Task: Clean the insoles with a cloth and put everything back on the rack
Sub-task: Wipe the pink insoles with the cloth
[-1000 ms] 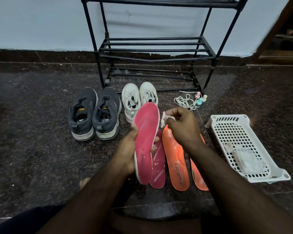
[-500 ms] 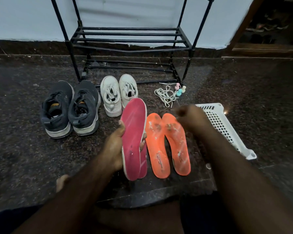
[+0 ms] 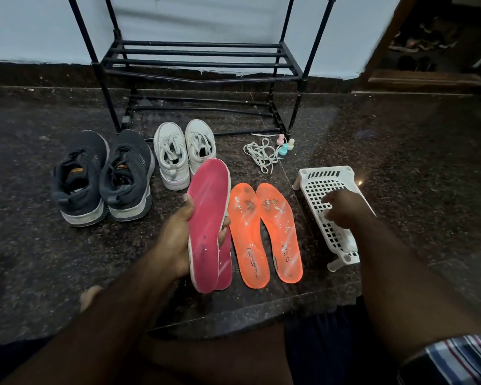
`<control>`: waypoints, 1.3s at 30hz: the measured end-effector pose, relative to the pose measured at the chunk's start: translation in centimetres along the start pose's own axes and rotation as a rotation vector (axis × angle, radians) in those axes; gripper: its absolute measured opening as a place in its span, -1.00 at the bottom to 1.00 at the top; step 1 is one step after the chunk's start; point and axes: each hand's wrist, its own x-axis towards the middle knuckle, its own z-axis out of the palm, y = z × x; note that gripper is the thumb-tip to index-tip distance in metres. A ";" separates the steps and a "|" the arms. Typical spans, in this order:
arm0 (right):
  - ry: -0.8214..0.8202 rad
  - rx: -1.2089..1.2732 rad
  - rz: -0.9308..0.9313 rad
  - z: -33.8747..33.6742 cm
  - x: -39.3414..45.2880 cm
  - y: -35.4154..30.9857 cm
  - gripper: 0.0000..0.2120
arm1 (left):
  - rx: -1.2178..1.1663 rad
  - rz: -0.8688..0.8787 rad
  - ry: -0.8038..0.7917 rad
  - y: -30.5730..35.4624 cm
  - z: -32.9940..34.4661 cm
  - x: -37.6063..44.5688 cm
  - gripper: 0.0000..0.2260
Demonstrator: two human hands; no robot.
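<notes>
My left hand (image 3: 175, 240) grips a pink insole (image 3: 208, 218) by its middle and holds it tilted above the floor. A second pink insole (image 3: 226, 265) lies partly hidden under it. Two orange insoles (image 3: 247, 234) with white specks lie side by side on the floor to the right. My right hand (image 3: 345, 208) reaches down into the white plastic basket (image 3: 325, 171), fingers bent over its mesh. Something white shows at the fingertips, but I cannot tell whether the hand holds a cloth. The black metal rack (image 3: 200, 62) stands against the wall, with nothing on its visible shelves.
A pair of dark sneakers (image 3: 103, 179) and a pair of white sneakers (image 3: 184, 157) stand in front of the rack. White laces (image 3: 261, 155) and small pastel pieces (image 3: 285, 144) lie by the rack's right leg. My legs are at the bottom edge.
My right hand has left the pink insole and swung right into the basket. The left hand keeps holding the pink insole. The camera view shifted.
</notes>
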 end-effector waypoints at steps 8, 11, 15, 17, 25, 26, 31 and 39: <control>-0.026 -0.021 0.024 2.2 0.8 0.4 -0.86 | 0.013 0.000 0.002 0.2 0.0 -0.1 -0.36; 0.026 -0.046 0.085 2.2 0.3 0.1 -0.90 | 0.017 0.000 0.007 0.3 0.2 -0.3 -0.36; 0.317 0.197 0.051 -0.7 0.0 -2.8 -0.86 | -0.001 -0.008 -0.007 0.6 -0.1 -0.2 -0.36; 0.272 0.586 -0.060 -3.0 -1.2 -6.2 -0.89 | -0.012 -0.013 -0.018 0.7 -0.3 0.0 -0.38; 0.152 0.584 -0.794 -1.4 -11.1 -20.7 -0.88 | -0.096 0.066 -0.110 0.8 0.3 0.1 -0.57; 0.205 0.517 -0.847 -0.8 -11.3 -21.4 -0.87 | -0.134 0.076 -0.127 0.7 0.6 0.1 -0.59; 0.274 0.321 -0.852 0.3 -10.5 -21.7 -0.82 | -0.134 0.060 -0.162 0.2 0.1 0.9 -0.50; 0.238 0.483 -0.784 -0.8 -11.1 -21.4 -0.82 | -0.094 0.054 -0.207 0.3 0.0 1.1 -0.54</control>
